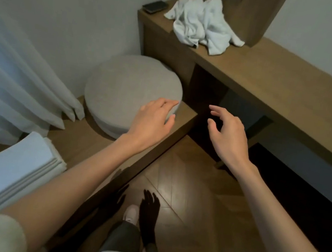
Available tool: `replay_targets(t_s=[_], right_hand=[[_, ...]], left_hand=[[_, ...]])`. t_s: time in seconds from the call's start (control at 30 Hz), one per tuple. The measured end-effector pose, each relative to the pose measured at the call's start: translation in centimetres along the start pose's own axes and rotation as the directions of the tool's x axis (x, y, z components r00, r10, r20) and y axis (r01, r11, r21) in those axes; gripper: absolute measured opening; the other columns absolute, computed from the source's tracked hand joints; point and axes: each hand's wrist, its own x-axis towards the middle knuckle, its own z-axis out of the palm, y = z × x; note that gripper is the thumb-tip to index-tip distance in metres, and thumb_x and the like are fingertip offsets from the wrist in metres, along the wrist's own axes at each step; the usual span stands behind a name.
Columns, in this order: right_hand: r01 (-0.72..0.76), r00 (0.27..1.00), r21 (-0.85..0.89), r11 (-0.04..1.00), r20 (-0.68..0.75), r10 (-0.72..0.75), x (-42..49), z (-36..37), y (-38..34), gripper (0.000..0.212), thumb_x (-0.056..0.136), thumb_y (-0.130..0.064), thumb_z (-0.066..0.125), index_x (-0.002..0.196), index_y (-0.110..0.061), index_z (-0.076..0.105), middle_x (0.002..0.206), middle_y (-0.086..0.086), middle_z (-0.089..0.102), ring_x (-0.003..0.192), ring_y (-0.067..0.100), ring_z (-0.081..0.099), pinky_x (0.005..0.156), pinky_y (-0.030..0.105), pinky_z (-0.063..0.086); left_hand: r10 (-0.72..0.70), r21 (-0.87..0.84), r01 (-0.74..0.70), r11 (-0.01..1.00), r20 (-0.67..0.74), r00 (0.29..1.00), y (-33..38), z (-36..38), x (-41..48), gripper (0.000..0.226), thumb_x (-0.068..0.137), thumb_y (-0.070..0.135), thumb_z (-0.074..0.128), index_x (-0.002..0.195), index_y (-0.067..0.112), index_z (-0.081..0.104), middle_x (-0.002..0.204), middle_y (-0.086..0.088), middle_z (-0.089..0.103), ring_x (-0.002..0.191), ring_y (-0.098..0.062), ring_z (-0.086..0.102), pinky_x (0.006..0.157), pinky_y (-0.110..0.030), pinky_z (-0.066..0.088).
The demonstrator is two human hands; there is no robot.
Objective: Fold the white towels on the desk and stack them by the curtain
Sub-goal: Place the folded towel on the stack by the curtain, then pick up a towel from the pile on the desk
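Far left was the curtain [14, 74], pale and hanging in folds down onto a low wooden ledge [77, 143]. Right under it, at the bottom-left corner, sat the stack [11, 174] of folded white towels, edges lined up pretty neat, touching the curtain's hem. Couldn't count the layers for sure, looked like 4 or so.

Next along on the ledge was a round grey cushion [128, 86], pushed up near the wall.

Then the 2 hands, both empty. Left hand [153, 122] hung palm-down over the near edge of the cushion, fingers loosely spread, holding nothing; couldn't tell if the fingertips actually touched the fabric. Right hand [230, 135] was out in the air over the dark gap under the desk, fingers open and slightly curled, also holding nothing.

Up top, on the desk [282, 93], was the pile [202, 24] of crumpled white towels, unfolded, sitting near the left end against a wooden panel. A small dark flat thing [155, 6] lay just left of the pile, too blurry to say what it was.

Below the hands there was wood floor [194, 194] and 1 pale shoe [131, 214].
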Motion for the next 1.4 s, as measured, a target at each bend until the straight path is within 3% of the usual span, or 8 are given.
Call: replay_targets(t_s=[0.27,0.63,0.83,1.13,1.4], right_hand=[[0.021,0.999,0.069,0.997,-0.042,-0.018,10.1,-3.0,0.5,0.038,0.097,-0.027,0.051,0.135,-0.027,0.050,0.127,-0.008,0.060,0.122,0.014,0.050,0.096,0.034,0.045],[0.027,0.999,0.112,0.993,-0.047,-0.022,29.8,-1.4,1.0,0.038,0.095,-0.024,0.052,0.132,-0.025,0.053,0.132,-0.004,0.057,0.119,0.016,0.052,0.094,0.034,0.047],[0.014,0.996,0.123,0.992,-0.090,-0.003,38.4,-1.2,2.9,0.035,0.094,-0.023,0.051,0.128,-0.023,0.057,0.131,-0.003,0.059,0.115,0.016,0.055,0.091,0.030,0.046],[-0.028,0.998,0.152,0.988,-0.047,0.035,51.4,1.0,7.8,0.031,0.096,-0.025,0.052,0.126,-0.025,0.058,0.136,-0.002,0.054,0.120,0.018,0.052,0.099,0.039,0.048],[0.023,0.994,0.169,0.985,0.100,-0.040,62.8,5.2,12.2,0.028,0.097,-0.023,0.051,0.123,-0.023,0.060,0.135,0.001,0.054,0.113,0.019,0.055,0.095,0.036,0.050]], left_hand=[[0.027,-0.018,-0.028,0.999,-0.054,0.998,-0.1,-1.7,10.5,0.044,0.097,0.030,0.044,0.140,0.021,0.044,0.135,-0.003,0.052,0.124,-0.019,0.048,0.102,-0.036,0.038],[0.068,-0.012,-0.068,0.998,-0.017,0.998,-4.2,-1.3,29.6,0.046,0.097,0.029,0.045,0.142,0.020,0.041,0.140,-0.004,0.049,0.126,-0.022,0.046,0.101,-0.038,0.038],[0.020,-0.066,-0.019,0.998,0.016,1.000,-6.5,0.7,38.1,0.046,0.097,0.028,0.047,0.142,0.019,0.042,0.140,-0.004,0.049,0.126,-0.021,0.046,0.097,-0.035,0.041],[-0.083,-0.147,0.093,0.985,0.075,0.994,-8.6,6.5,48.7,0.047,0.099,0.032,0.044,0.144,0.020,0.039,0.144,-0.004,0.046,0.131,-0.022,0.042,0.104,-0.037,0.039],[-0.334,-0.176,0.361,0.916,0.165,0.928,-9.4,13.4,58.0,0.055,0.094,0.044,0.051,0.140,0.016,0.042,0.136,-0.008,0.050,0.124,-0.027,0.043,0.103,-0.040,0.035]])
